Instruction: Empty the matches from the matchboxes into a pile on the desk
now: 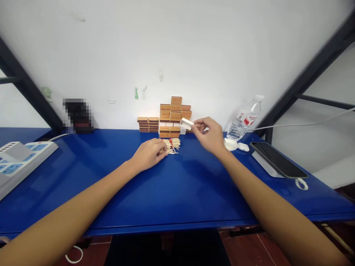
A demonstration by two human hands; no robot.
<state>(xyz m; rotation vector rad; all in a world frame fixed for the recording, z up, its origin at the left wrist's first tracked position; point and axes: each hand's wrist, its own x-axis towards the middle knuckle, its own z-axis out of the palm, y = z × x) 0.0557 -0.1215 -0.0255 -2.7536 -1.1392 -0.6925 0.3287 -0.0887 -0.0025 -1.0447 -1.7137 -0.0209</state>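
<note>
A loose pile of matches (174, 143) with red heads lies on the blue desk (177, 184). My left hand (151, 153) rests at the left end of this pile, its fingers and thumb curled round some of the matchsticks. Raised above the desk to the right, my right hand (209, 135) pinches a white matchbox tray (187, 123) by its right end. I cannot see into the tray. Behind the pile, orange and brown matchboxes (175, 109) are stacked in steps against the wall. Two short columns of matchboxes (148, 124) adjoin the stack on its left.
At the back right stand a clear water bottle (245, 117) and a white earphone case (243, 147). A phone (279, 159) leans on a white stand nearer the right edge. A power strip (23, 157) occupies the left side, with a black object (80, 116) behind it.
</note>
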